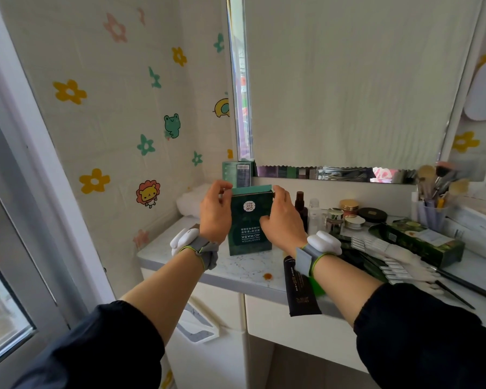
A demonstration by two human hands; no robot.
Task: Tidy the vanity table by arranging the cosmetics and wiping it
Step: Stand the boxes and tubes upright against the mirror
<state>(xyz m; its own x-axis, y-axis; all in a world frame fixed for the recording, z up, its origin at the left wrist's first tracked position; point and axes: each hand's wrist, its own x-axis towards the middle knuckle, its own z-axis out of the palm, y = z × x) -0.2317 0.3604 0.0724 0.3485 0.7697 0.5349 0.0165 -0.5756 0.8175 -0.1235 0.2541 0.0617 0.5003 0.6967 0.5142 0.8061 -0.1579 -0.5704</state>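
My dark sleeves [96, 346] frame the shot as my left hand [215, 211] and right hand [282, 220] curl their fingers round the top corners of the matte green cardboard mask box [250, 228], which stands upside down on the marbled vanity table [236, 270]. Tidying looks barely begun. A soft black tube [298, 290] and glossy round jars [348, 213] sit unsorted right of the box, and an orange stain [267, 276] just in front of it suggests the wiping is yet to come.

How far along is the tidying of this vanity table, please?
Early. Done: one green box stands at the back corner. In hand: left hand and right hand grip the mask box. Remaining: black tube overhanging the edge, scattered sachets, orange stain on the tabletop unwiped.
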